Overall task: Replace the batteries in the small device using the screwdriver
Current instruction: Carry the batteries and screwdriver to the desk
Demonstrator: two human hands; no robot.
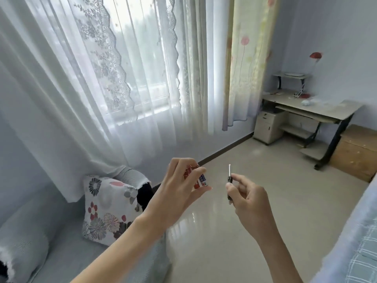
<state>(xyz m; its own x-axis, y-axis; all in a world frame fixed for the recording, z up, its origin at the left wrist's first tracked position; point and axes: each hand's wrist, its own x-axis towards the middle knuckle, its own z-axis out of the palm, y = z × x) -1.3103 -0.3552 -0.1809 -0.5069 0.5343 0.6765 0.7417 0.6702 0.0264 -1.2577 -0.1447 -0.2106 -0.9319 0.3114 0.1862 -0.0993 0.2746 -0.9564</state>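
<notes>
My left hand (177,190) is raised in front of me, its fingers closed around a small red, white and blue device (201,179); most of the device is hidden behind the fingers. A short gap to the right, my right hand (247,198) pinches a small screwdriver (230,181) by its black handle, the thin metal shaft pointing straight up. The screwdriver tip is apart from the device, a little to its right. No loose batteries are visible.
Below left lies a grey sofa (30,242) with a flowered cushion (108,209). Sheer curtains (102,78) hang behind. A shiny tiled floor (234,231) stretches ahead to a desk (310,107) and a wooden box (357,154). A checked blue bedcover (357,252) edges the right.
</notes>
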